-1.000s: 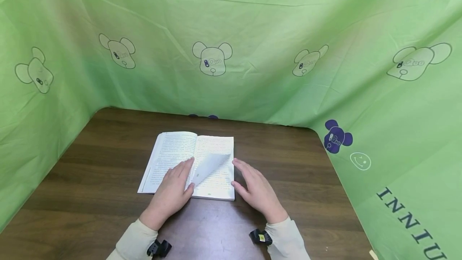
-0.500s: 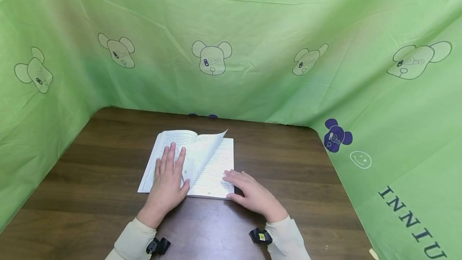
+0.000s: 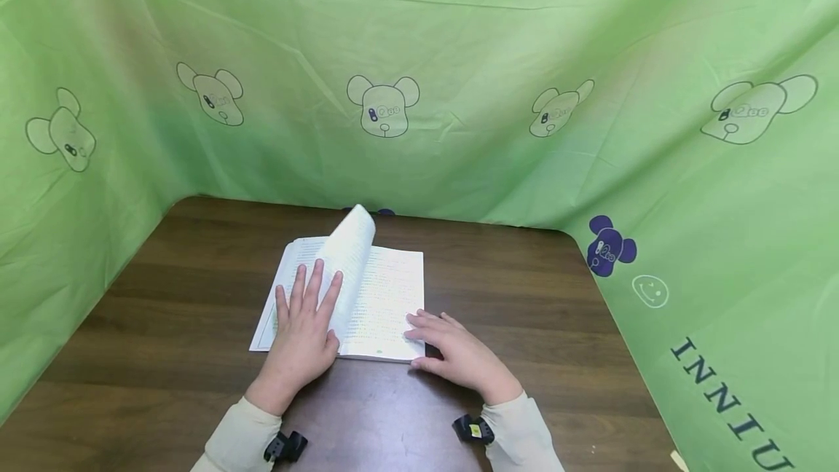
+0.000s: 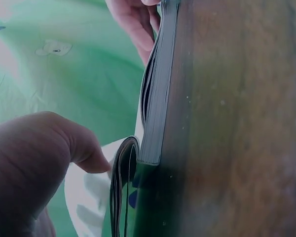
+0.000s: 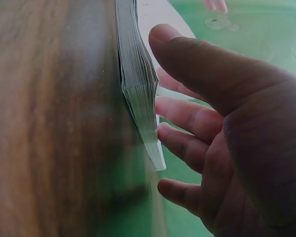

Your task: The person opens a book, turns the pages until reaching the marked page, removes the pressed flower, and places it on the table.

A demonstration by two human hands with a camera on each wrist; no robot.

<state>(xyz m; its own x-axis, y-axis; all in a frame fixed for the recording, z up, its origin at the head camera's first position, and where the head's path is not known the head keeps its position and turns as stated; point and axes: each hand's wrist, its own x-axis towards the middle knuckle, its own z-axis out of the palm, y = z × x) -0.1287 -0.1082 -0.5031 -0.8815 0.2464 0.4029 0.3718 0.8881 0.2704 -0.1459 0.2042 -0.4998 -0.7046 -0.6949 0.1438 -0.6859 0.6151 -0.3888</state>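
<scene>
An open book of printed text lies on the table, with a lifted page curling up over its middle and leaning left. My left hand is spread over the left half, fingers extended across the turning page. In the left wrist view, its thumb touches down beside the spine, where the left pages bend. My right hand rests at the right-hand edge, fingertips on the right page and thumb by the lower corner. The right wrist view shows the thick page block with relaxed fingers along it, pinching nothing.
The brown wooden table extends around the book. A green cloth with bear-head drawings hangs behind and at both sides. A small pale object lies at the table's right front edge. Both wrists wear black devices.
The page has swung from the right half up and over toward the left. My left hand moved left with fingers spreading; my right hand shifted slightly left onto the right page.
</scene>
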